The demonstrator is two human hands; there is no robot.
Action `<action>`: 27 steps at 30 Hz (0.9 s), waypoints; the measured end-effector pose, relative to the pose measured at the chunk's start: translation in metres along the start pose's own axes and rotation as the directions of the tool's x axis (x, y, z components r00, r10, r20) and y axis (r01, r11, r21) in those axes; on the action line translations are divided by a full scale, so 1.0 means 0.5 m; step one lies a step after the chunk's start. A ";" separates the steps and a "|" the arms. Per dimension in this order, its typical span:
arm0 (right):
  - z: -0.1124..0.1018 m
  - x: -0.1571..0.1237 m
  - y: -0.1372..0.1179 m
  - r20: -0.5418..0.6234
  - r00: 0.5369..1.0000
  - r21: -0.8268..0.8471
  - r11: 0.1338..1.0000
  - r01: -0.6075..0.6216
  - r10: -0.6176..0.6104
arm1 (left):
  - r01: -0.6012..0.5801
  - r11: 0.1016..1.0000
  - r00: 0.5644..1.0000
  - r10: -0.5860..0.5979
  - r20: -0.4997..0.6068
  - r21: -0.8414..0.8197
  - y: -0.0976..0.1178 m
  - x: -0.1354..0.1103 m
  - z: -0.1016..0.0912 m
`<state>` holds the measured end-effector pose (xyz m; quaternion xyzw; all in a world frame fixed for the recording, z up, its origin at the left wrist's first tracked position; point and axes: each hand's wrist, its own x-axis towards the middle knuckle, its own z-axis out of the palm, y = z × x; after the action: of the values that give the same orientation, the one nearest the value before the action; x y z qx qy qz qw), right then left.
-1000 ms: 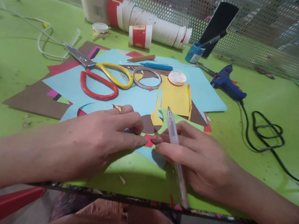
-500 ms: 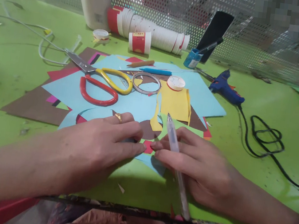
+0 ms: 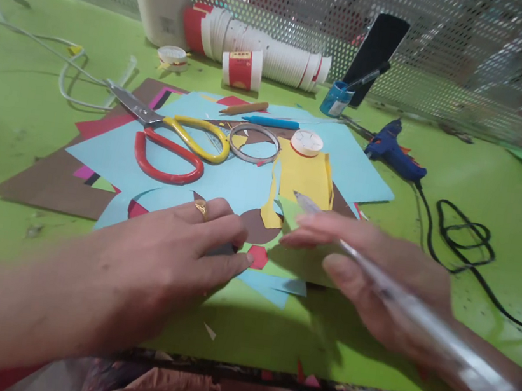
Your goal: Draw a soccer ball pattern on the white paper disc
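Observation:
My left hand (image 3: 177, 248) lies on the papers at the near edge, its fingers stretched out and the thumb tip touching a small red paper hexagon (image 3: 258, 257). That hexagon rests on a green paper piece (image 3: 283, 264). To its right, slightly lifted and blurred, my right hand (image 3: 376, 268) holds a clear-barrelled pen (image 3: 388, 289) between its fingers, with the tip pointing away from me. Light blue paper strips (image 3: 273, 285) lie just below the hexagon. Beyond are a brown paper circle (image 3: 259, 226) and a yellow paper piece (image 3: 306, 176).
Scissors (image 3: 171, 145), a tape ring (image 3: 254, 143) and a blue marker (image 3: 270, 122) lie on the stacked coloured sheets. A glue gun (image 3: 396, 152) with a black cord is at right. Stacked paper cups (image 3: 270, 49), a blue paint jar (image 3: 337, 98) and a phone (image 3: 379, 51) are behind.
My right hand has lifted off the red hexagon and moved right. The pen has swung to a lower slant toward the lower right. My left hand stays nearly in place.

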<state>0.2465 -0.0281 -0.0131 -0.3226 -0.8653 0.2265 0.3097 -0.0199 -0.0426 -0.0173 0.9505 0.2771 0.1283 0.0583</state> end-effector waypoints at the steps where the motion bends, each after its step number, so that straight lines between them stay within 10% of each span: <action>1: -0.002 0.000 0.000 -0.047 0.997 0.069 0.996 -0.054 0.057 | 0.009 1.000 1.000 -0.009 0.004 0.011 0.001 0.000 -0.001; 6: 0.005 0.014 0.004 -0.167 0.947 0.459 0.872 -0.171 0.275 | 0.032 0.997 0.999 -0.034 0.029 0.067 0.005 -0.001 0.001; 27: 0.026 0.040 -0.014 0.004 0.950 0.180 0.934 -0.307 0.312 | 0.095 0.994 0.995 -0.095 0.006 0.056 0.012 -0.009 0.011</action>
<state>0.2229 -0.0214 -0.0102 -0.4284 -0.7761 0.3450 0.3083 -0.0190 -0.0501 -0.0225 0.9379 0.3252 0.1138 0.0393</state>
